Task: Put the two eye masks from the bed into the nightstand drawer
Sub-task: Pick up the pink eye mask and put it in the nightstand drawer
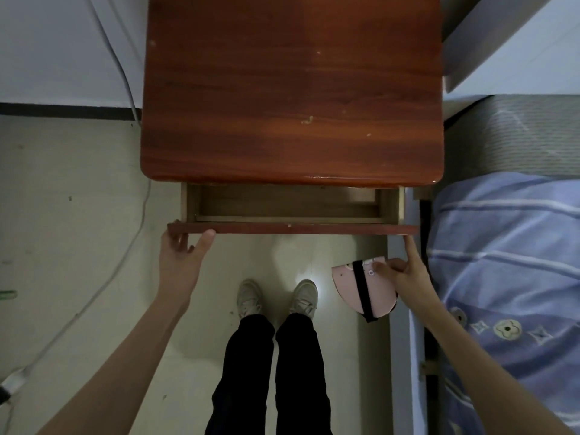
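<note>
The red-brown wooden nightstand (292, 89) fills the upper middle of the view. Its drawer (292, 228) is pulled partly out, and the part of its inside that shows holds nothing. My left hand (180, 259) grips the left end of the drawer front, thumb on top. My right hand (405, 274) holds a pink eye mask (348, 290) with a black strap, folded and hanging below the drawer's right end. That hand's index finger touches the drawer front's right corner. Whether a second mask lies behind the pink one I cannot tell.
The bed with a blue striped, flower-patterned cover (508, 277) runs along the right. A white cable (138, 221) trails down the tiled floor on the left to a plug (12, 381). My legs and shoes (276, 299) stand in front of the drawer.
</note>
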`<act>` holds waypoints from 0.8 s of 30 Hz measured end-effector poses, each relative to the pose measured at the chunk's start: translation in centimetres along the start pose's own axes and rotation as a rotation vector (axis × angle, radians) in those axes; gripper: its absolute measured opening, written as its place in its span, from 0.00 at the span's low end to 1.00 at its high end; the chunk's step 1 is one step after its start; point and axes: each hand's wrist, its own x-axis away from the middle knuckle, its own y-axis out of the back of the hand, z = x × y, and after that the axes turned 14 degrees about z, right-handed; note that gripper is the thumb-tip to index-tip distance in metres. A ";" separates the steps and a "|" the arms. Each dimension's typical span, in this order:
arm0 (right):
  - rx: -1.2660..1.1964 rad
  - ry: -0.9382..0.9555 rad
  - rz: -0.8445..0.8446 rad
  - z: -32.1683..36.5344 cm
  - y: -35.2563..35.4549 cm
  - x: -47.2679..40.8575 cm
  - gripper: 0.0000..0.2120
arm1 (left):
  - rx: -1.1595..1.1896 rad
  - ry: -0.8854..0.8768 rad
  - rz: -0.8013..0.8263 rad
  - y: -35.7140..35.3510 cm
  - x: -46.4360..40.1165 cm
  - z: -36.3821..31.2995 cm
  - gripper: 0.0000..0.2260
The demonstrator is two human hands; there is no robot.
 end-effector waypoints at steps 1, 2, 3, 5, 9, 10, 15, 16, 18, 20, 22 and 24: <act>0.003 -0.010 -0.001 -0.5 -0.1 0.0 0.40 | 0.024 0.011 0.016 0.2 0.0 0.4 0.28; 0.007 -0.018 -0.001 -0.9 -0.2 -0.1 0.39 | 0.045 0.022 0.036 0.4 -0.1 0.7 0.28; 0.006 -0.029 0.003 -1.2 -0.3 -0.2 0.39 | 0.060 0.031 0.054 0.6 -0.2 1.0 0.28; -0.020 -0.072 0.013 -1.6 -0.3 -0.4 0.38 | 0.086 0.045 0.085 0.9 -0.4 1.5 0.29; -0.028 -0.160 0.139 -1.4 -0.9 0.4 0.22 | 0.089 0.081 0.092 1.3 -0.8 2.5 0.31; -0.050 -0.173 0.173 -1.0 -1.2 0.9 0.14 | 0.085 0.084 0.087 1.3 -0.9 2.6 0.31; -0.246 -0.106 0.324 2.6 -3.2 2.5 0.05 | 0.076 0.075 0.076 1.3 -1.0 2.8 0.31; -0.289 -0.083 0.328 3.6 -3.7 2.3 0.05 | 0.075 0.072 0.085 1.3 -1.1 2.8 0.31; -0.414 -0.045 0.316 5.7 -5.1 1.4 0.04 | 0.075 0.064 0.092 1.2 -1.0 2.8 0.32; -0.553 -0.040 0.297 7.9 -6.8 -0.1 0.04 | 0.081 0.062 0.079 1.0 -0.7 3.0 0.33; -0.629 -0.054 0.269 9.7 -8.8 -1.5 0.04 | 0.093 0.059 0.071 0.7 -0.5 3.2 0.33; -0.638 -0.063 0.225 11.1 -10.8 -2.8 0.04 | 0.099 0.052 0.073 0.6 -0.4 3.4 0.34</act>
